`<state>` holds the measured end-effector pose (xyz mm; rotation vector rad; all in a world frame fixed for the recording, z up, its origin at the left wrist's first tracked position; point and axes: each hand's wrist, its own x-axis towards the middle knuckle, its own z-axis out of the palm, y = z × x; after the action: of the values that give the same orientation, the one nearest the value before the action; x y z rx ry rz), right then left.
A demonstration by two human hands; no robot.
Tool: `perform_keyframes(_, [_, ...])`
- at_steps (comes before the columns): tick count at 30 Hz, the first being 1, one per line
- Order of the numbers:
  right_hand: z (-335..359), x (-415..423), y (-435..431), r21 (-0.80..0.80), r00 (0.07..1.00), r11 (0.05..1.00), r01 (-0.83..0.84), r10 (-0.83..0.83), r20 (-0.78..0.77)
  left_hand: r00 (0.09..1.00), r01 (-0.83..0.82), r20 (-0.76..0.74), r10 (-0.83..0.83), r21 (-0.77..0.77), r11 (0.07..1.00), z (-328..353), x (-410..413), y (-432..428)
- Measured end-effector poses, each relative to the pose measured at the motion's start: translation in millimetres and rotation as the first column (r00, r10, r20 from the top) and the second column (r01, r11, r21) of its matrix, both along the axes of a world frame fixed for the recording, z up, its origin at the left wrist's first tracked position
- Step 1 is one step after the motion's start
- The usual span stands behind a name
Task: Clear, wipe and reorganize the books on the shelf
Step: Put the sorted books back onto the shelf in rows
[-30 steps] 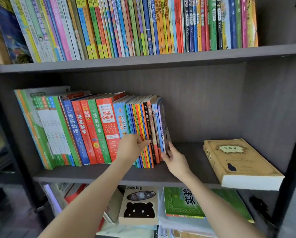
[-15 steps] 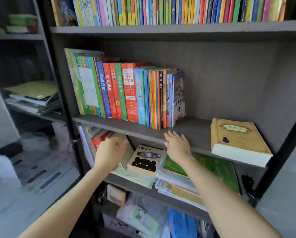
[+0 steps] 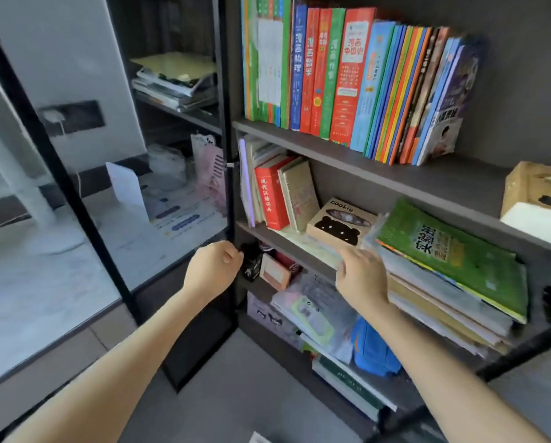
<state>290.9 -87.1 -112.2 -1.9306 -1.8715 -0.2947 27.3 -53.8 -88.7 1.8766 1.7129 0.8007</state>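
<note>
left grip (image 3: 215,270), right grip (image 3: 360,279), one dictionary (image 3: 270,199)

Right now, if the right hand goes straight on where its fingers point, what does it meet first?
Likely the tan cardboard box with a black bear print, just beyond the right hand; pale flat papers beneath it may come first, depth unclear.

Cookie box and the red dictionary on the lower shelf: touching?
Apart. The head view shows the spiral notebook standing between the cookie box and the red dictionary, so the two never meet.
</note>
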Motion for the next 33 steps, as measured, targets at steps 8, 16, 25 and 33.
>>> perform_keyframes(8, [-133.5, -86.6, -51.1, -0.668, 0.938, 0.714, -0.21, -0.047, -0.344, 0.989, -0.119, -0.118, 0.091, -0.26, 0.958, -95.3, -90.0, -72.9])
perform_keyframes(16, [-278.1, -153.2, -166.0, -0.874, 0.853, 0.438, -0.212, -0.354, -0.384, 0.973, -0.216, -0.203, 0.112, -0.618, 0.756, -247.8, -178.9, -179.6])
perform_keyframes(25, [-416.8, -167.7, -230.8, -0.946, 0.775, 0.279, -0.167, -0.556, -0.301, 0.907, -0.271, -0.096, 0.41, -0.878, 0.394, -416.7, -180.1, -276.3])
perform_keyframes(33, [-548.4, -149.0, -213.9, -0.979, 0.857, 0.185, -0.08, -0.489, -0.163, 0.609, -0.241, -0.113, 0.785, -0.969, 0.047, -576.3, -135.2, -308.5])
